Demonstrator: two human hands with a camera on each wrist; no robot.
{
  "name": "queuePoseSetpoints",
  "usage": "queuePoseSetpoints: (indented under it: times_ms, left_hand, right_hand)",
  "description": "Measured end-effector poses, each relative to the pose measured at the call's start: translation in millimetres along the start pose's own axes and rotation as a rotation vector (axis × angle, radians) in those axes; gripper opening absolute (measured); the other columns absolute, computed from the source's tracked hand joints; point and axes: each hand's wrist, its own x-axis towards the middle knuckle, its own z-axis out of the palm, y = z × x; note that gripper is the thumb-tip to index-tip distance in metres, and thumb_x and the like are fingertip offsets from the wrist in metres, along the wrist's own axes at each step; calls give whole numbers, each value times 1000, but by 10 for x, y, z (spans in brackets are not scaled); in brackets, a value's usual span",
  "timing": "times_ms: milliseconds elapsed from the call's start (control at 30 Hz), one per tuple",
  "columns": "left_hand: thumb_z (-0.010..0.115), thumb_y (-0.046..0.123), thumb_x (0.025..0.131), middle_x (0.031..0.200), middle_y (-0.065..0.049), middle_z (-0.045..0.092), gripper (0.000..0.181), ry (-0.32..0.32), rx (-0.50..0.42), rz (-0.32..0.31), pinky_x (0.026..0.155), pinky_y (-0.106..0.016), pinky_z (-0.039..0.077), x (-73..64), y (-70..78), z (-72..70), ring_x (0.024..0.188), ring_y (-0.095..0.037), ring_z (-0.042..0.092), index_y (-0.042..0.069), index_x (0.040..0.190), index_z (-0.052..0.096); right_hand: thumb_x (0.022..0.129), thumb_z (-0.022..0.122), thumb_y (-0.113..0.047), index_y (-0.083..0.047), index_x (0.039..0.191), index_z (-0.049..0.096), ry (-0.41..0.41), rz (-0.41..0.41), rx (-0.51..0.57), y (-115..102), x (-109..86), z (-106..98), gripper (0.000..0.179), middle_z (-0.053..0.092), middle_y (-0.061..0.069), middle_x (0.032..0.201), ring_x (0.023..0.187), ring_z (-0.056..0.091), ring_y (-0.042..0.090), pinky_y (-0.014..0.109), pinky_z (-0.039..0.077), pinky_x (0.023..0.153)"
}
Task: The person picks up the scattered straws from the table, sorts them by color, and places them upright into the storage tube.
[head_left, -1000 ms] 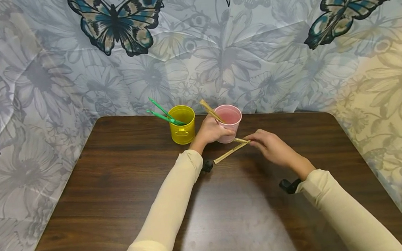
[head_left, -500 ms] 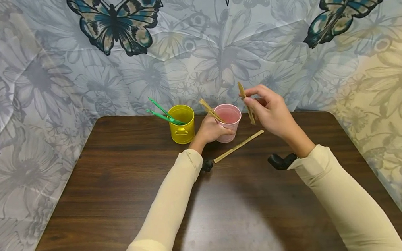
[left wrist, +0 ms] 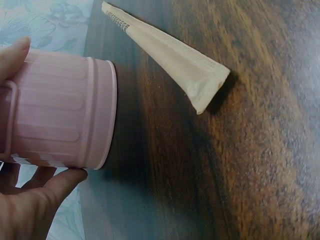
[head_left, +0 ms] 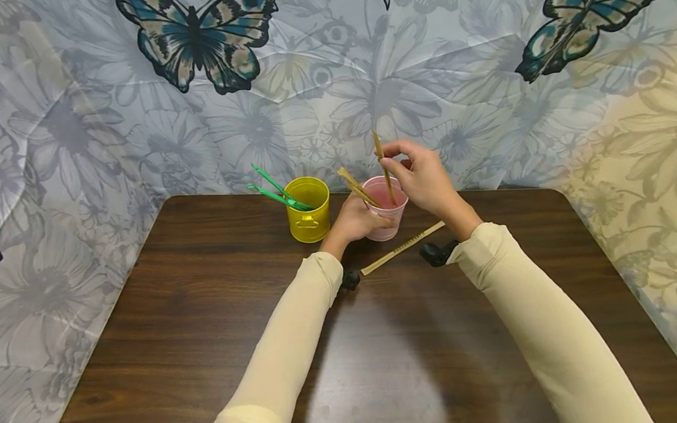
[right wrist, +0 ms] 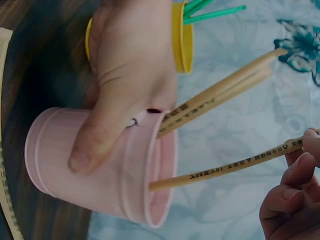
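My left hand grips a small pink bucket by its side, thumb across the wall in the right wrist view. Tan paper-wrapped straws lean out of that bucket toward the left hand. Between thumb and fingertips my right hand pinches another paper-wrapped straw, printed with dark characters; its lower end is inside the bucket's mouth. On the table, just in front of the bucket, lies one more wrapped straw, its flat sealed end turned to the left wrist camera.
Left of the pink bucket stands a yellow bucket with green sticks leaning out. The dark wood table ends at the back against a butterfly-print cloth. A black wrist camera sits under each forearm.
My right hand picked a wrapped straw up from the table, raised it upright, and brought it left into the pink bucket's mouth. The left hand kept its grip on the bucket.
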Motion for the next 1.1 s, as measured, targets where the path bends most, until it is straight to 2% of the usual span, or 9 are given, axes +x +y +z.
queuePoseSetpoints:
  times_ms: [100,333,567,633,900,1100]
  left_hand:
    - [93,14,71,133,-5,65,77,-7,-3,-3,109,-35,50,2,4,7,122,-22,62,15,138,55]
    - [92,11,72,131,-6,67,73,-7,-29,-1,109,-34,50,5,1,21,120,-21,63,13,137,57]
    - [92,17,72,131,-9,67,75,12,43,-13,108,-34,51,-19,31,12,119,-22,64,9,137,56]
    - [92,18,72,131,-11,66,76,11,53,-19,107,-35,51,-21,31,9,118,-23,64,8,138,55]
    - [92,15,72,132,-10,66,78,6,14,-11,105,-34,53,-27,25,7,117,-22,65,11,140,54]
    - [93,17,71,130,-10,67,76,20,-2,-10,106,-34,53,-35,9,19,118,-23,65,9,138,56]
  right_hand:
    - [103,61,-18,-8,122,69,-7,39,8,90,11,49,23,68,12,118,83,72,36,21,45,54]
    - [103,60,-22,-7,124,68,-20,81,-4,191,25,107,27,67,14,121,93,72,37,18,48,60]
    - [103,60,-21,-14,128,69,-31,70,-8,202,-4,94,27,69,8,125,73,63,22,23,47,56]
    - [103,61,-20,-13,127,69,-29,58,-22,207,-37,80,26,70,9,123,72,63,21,22,48,58]
    - [101,65,-19,-11,121,71,-67,21,-113,256,-359,-1,22,72,8,113,61,54,17,24,43,55]
    - [96,71,-18,-9,109,74,-112,22,-166,394,-649,18,16,73,6,95,65,52,14,23,43,58]
